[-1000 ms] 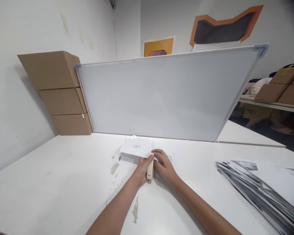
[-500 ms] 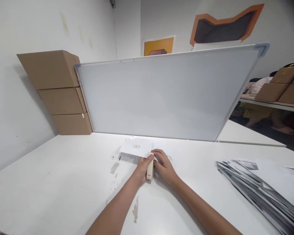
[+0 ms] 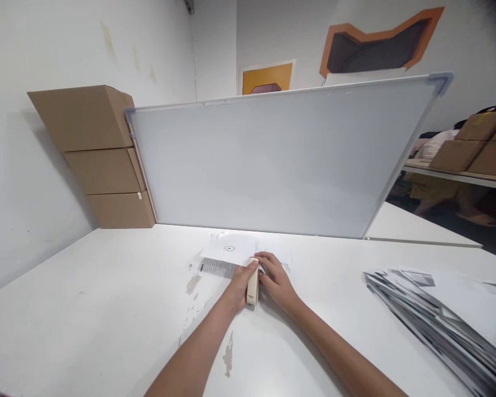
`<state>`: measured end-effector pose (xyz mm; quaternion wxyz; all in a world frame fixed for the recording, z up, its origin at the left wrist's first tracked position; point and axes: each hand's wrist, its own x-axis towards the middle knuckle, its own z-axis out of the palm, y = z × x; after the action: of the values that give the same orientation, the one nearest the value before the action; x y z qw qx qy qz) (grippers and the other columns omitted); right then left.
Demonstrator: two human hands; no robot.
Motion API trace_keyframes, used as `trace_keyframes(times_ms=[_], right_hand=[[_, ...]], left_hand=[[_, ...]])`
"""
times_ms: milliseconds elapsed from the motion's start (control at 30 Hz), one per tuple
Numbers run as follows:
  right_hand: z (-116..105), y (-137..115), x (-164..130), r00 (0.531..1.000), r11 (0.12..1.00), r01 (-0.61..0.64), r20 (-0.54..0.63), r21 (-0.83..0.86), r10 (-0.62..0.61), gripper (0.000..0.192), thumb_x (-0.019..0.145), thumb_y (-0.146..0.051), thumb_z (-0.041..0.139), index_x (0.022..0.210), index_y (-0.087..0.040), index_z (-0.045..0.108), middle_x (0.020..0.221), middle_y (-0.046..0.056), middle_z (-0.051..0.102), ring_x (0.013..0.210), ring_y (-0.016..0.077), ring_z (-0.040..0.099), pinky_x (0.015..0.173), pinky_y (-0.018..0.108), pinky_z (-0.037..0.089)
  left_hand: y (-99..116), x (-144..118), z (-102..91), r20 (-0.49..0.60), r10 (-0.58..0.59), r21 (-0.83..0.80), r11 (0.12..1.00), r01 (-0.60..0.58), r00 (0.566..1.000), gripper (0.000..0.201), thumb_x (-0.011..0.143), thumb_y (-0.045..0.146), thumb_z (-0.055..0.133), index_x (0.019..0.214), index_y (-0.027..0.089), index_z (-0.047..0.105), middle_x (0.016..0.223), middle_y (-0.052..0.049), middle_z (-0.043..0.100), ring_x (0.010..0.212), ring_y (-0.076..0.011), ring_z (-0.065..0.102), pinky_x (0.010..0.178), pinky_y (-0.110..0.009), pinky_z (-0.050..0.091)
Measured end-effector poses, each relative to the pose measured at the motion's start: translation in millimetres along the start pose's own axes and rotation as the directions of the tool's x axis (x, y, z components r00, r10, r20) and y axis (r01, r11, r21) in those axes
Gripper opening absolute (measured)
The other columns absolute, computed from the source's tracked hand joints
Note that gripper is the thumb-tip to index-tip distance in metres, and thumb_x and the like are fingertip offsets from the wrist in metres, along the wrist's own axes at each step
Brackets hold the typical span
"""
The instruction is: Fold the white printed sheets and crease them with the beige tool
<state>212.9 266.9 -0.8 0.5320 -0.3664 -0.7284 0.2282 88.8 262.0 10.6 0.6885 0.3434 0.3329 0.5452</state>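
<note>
Two hands are closed around a cream stapler (image 3: 253,288) set on the edge of a small paper sheaf (image 3: 227,255) lying on the white bench (image 3: 107,309), just before the whiteboard (image 3: 273,165). Sheets could be stapled askew if the sheaf slides under pressure. The left hand (image 3: 240,284) is clenched on the stapler; the right hand (image 3: 278,282) is pressed flat beside it, both forearms extended forward.

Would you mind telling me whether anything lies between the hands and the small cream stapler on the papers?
Nothing visible does. The left hand already grips the stapler, and the right hand rests against its other side, on the papers lying on the white table.
</note>
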Motion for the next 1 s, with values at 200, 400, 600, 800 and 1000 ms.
trace_keyframes(times_ms=[200,400,600,800,1000], right_hand=[[-0.7,1.2,-1.7,0.999,0.999,-0.031,0.023,-0.043,0.032,0.048,0.078,-0.017,0.047,0.121,-0.03,0.061,0.148,0.005,0.038,0.137,0.0299,0.03,0.112,0.055,0.021],[-4.0,2.0,2.5,0.996,0.998,-0.054,0.066,0.031,0.052,0.047,0.075,-0.016,0.049,0.118,-0.031,0.064,0.142,0.002,0.048,0.139,0.0271,0.028,0.115,0.054,0.018],[-4.8,-1.4,4.9,0.996,0.995,-0.07,0.062,0.068,0.066,0.046,0.073,-0.017,0.05,0.114,-0.029,0.066,0.135,0.003,0.055,0.135,0.0271,0.035,0.114,0.054,0.023],[-3.3,-0.9,4.0,0.995,0.995,-0.077,0.066,0.066,0.072,0.046,0.074,-0.017,0.048,0.115,-0.03,0.065,0.135,0.003,0.055,0.132,0.0267,0.039,0.113,0.055,0.023],[-2.7,4.7,3.9,0.997,0.996,-0.059,0.06,0.067,0.055,0.045,0.075,-0.018,0.048,0.114,-0.03,0.065,0.13,0.004,0.059,0.129,0.0272,0.042,0.113,0.056,0.021]], left_hand=[[0.3,-1.3,0.2,0.018,-0.001,-0.021,1.0,0.001,1.0,0.043,0.063,0.045,0.082,0.088,0.017,0.062,0.062,0.004,0.058,0.056,-0.0106,0.056,0.056,-0.022,0.044],[-0.4,-0.4,0.0,-0.007,0.002,-0.021,1.0,-0.002,1.0,0.044,0.06,0.045,0.083,0.086,0.015,0.063,0.063,0.003,0.059,0.055,-0.0092,0.055,0.054,-0.021,0.043],[0.4,-0.4,1.3,-0.04,0.015,-0.016,1.0,-0.016,0.999,0.043,0.059,0.046,0.084,0.082,0.016,0.063,0.061,0.003,0.058,0.053,-0.0088,0.054,0.054,-0.021,0.044],[0.7,-0.2,2.4,-0.044,0.004,-0.029,1.0,-0.005,0.999,0.045,0.058,0.046,0.084,0.084,0.015,0.065,0.06,0.003,0.058,0.052,-0.0083,0.053,0.053,-0.021,0.044],[-0.4,0.4,2.4,-0.027,0.012,-0.027,1.0,-0.013,1.0,0.046,0.059,0.044,0.084,0.089,0.015,0.065,0.064,0.002,0.06,0.057,-0.0107,0.057,0.055,-0.022,0.045]])
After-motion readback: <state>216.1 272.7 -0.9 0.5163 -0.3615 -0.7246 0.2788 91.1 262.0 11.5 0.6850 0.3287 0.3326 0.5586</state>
